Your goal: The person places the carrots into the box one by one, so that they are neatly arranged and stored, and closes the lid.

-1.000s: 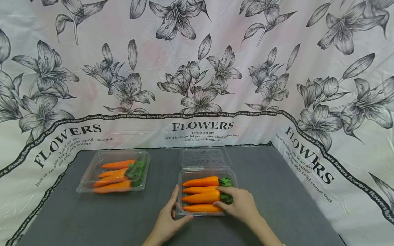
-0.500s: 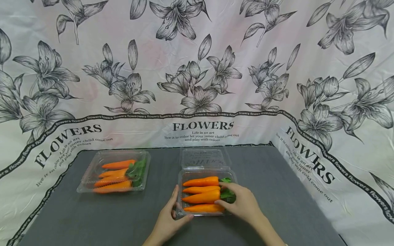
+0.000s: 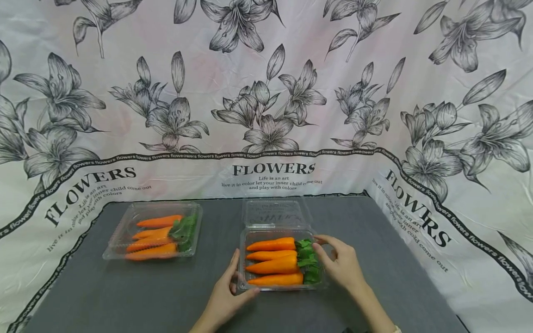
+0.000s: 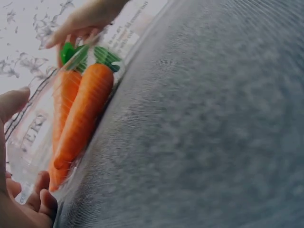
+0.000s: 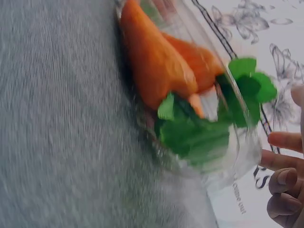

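An unlidded clear plastic clamshell box (image 3: 245, 282) sits on the table with several toy-like carrots (image 3: 272, 266) in it, tips left and green leaves (image 3: 308, 261) right. My left hand (image 3: 225, 293) holds the box's near left corner, thumb along the front and fingers at the left wall. My right hand (image 3: 341, 261) is at the box's right side, its fingertips near the rim and off the carrots. In the right wrist view, the right hand (image 5: 287, 175) has some fingers loosely bent and nothing between them. In the left wrist view, curled left fingers (image 4: 40, 197) lie by the carrot tips.
A second clear plastic box (image 3: 118, 245), lid closed, stands at the back left with several carrots (image 3: 154, 236) inside. The raised lid (image 3: 272, 212) leans back behind the near box. A floral cloth (image 3: 266, 92) forms a wall around the grey table (image 3: 166, 296).
My right hand has let go of the carrot leaves and moved right to the box's right rim. The leaves now show fully inside the box. My left hand stays at its corner.
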A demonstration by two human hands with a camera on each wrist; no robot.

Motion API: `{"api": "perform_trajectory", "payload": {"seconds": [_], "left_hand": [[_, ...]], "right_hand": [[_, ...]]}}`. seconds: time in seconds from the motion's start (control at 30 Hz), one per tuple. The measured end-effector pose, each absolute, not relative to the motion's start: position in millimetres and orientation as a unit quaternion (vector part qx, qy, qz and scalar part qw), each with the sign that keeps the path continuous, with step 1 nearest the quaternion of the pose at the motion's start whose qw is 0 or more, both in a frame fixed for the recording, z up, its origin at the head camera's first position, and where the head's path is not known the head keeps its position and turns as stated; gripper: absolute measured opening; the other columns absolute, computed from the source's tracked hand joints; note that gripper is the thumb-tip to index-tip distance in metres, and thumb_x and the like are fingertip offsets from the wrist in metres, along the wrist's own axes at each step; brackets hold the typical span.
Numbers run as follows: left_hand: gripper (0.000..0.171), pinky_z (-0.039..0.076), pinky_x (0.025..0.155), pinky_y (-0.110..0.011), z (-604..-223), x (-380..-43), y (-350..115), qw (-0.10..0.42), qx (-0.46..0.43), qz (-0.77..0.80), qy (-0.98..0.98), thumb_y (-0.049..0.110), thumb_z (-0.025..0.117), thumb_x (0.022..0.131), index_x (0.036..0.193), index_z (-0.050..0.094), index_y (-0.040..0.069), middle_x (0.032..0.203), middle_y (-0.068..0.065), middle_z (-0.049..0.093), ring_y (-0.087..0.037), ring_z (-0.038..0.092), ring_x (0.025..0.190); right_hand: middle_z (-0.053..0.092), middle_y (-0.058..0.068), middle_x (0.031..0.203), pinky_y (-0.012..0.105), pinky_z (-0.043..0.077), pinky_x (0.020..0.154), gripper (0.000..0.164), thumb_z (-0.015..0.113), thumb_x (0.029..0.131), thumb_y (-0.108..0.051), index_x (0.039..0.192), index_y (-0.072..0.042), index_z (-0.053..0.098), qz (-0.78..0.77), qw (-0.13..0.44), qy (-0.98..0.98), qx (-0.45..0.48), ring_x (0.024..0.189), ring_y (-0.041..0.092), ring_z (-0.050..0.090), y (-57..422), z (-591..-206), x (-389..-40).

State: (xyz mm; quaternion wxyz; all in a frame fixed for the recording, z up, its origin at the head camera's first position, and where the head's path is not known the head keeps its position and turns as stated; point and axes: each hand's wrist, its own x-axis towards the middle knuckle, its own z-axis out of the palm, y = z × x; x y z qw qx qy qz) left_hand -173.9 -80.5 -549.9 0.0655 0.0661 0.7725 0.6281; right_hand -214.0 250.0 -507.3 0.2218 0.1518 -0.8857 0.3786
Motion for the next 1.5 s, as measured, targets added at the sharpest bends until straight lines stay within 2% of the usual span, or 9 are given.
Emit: {"api": "perform_trajectory", "payload": {"seconds": [0.03, 0.13, 0.2, 0.27, 0.47, 0.67, 0.87, 1.07, 1.5], "left_hand": [[0.107, 0.033, 0.054, -0.021, -548, -175, -81, 0.068, 0.063, 0.634, 0.768, 0.028, 0.087, 0.090, 0.172, 0.020, 0.021, 0.137, -0.015, 0.059, -0.006, 0.029, 0.059], [0.100, 0.034, 0.053, -0.021, -544, -178, -83, 0.065, 0.058, 0.650, 0.755, 0.023, 0.084, 0.093, 0.171, 0.021, 0.015, 0.132, -0.014, 0.061, -0.007, 0.032, 0.060], [0.095, 0.035, 0.053, -0.020, -544, -184, -84, 0.057, 0.063, 0.652, 0.753, 0.023, 0.081, 0.096, 0.171, 0.022, 0.010, 0.154, -0.017, 0.053, -0.007, 0.037, 0.062], [0.090, 0.038, 0.055, -0.021, -544, -189, -85, 0.042, 0.071, 0.651, 0.754, 0.021, 0.078, 0.099, 0.169, 0.025, 0.003, 0.164, -0.016, 0.045, -0.007, 0.047, 0.072], [0.076, 0.050, 0.073, -0.023, -547, -209, -90, 0.013, 0.074, 0.633, 0.770, 0.023, 0.073, 0.102, 0.161, 0.036, -0.007, 0.135, -0.013, 0.069, -0.007, 0.063, 0.093], [0.066, 0.052, 0.082, -0.028, -545, -229, -95, 0.033, 0.069, 0.596, 0.799, 0.027, 0.069, 0.105, 0.155, 0.047, -0.008, 0.121, -0.009, 0.074, -0.014, 0.068, 0.099], [0.060, 0.054, 0.082, -0.033, -540, -251, -95, 0.040, 0.063, 0.580, 0.811, 0.034, 0.064, 0.108, 0.152, 0.052, -0.006, 0.123, -0.013, 0.073, -0.017, 0.068, 0.097], [0.049, 0.054, 0.086, -0.035, -540, -268, -94, 0.029, 0.034, 0.611, 0.791, 0.029, 0.063, 0.109, 0.145, 0.061, -0.004, 0.116, -0.013, 0.075, -0.016, 0.066, 0.089], [0.046, 0.046, 0.069, -0.029, -538, -291, -90, 0.059, 0.015, 0.641, 0.765, 0.025, 0.063, 0.108, 0.150, 0.060, 0.005, 0.110, -0.009, 0.075, -0.016, 0.062, 0.084]], "right_hand": [[0.077, 0.001, 0.104, 0.020, 0.029, 0.035, 0.023, 0.074, 0.102, -0.018, 0.121, -0.007, 0.078, 0.385, 0.224, -0.884, 0.142, 0.038, -0.009, 0.025, 253, -508, -215], [0.077, 0.006, 0.104, 0.021, 0.030, 0.035, 0.022, 0.072, 0.102, -0.018, 0.121, -0.007, 0.077, 0.395, 0.230, -0.882, 0.114, 0.036, -0.008, 0.028, 261, -512, -218], [0.077, 0.007, 0.104, 0.022, 0.030, 0.035, 0.023, 0.072, 0.103, -0.019, 0.121, -0.006, 0.077, 0.395, 0.232, -0.884, 0.093, 0.036, -0.006, 0.030, 266, -514, -219], [0.077, 0.008, 0.104, 0.024, 0.032, 0.036, 0.024, 0.072, 0.103, -0.021, 0.122, -0.006, 0.076, 0.394, 0.228, -0.887, 0.077, 0.037, -0.003, 0.035, 269, -514, -221], [0.075, 0.013, 0.107, 0.029, 0.042, 0.044, 0.031, 0.069, 0.106, -0.027, 0.127, -0.005, 0.074, 0.421, 0.181, -0.888, 0.040, 0.050, 0.006, 0.053, 273, -516, -235], [0.073, 0.017, 0.116, 0.029, 0.055, 0.064, 0.038, 0.065, 0.108, -0.032, 0.134, -0.004, 0.070, 0.468, 0.109, -0.877, 0.016, 0.079, 0.013, 0.071, 268, -517, -254], [0.073, 0.018, 0.116, 0.030, 0.055, 0.063, 0.040, 0.064, 0.109, -0.033, 0.136, -0.005, 0.069, 0.509, 0.061, -0.859, -0.005, 0.068, 0.017, 0.066, 262, -520, -269], [0.074, 0.012, 0.112, 0.028, 0.049, 0.060, 0.044, 0.063, 0.109, -0.038, 0.138, -0.006, 0.068, 0.548, 0.024, -0.835, -0.047, 0.069, 0.015, 0.060, 261, -524, -282], [0.069, 0.002, 0.103, 0.024, 0.041, 0.055, 0.043, 0.066, 0.108, -0.029, 0.143, -0.003, 0.063, 0.633, -0.033, -0.771, -0.056, 0.066, 0.011, 0.052, 265, -529, -295]]}}
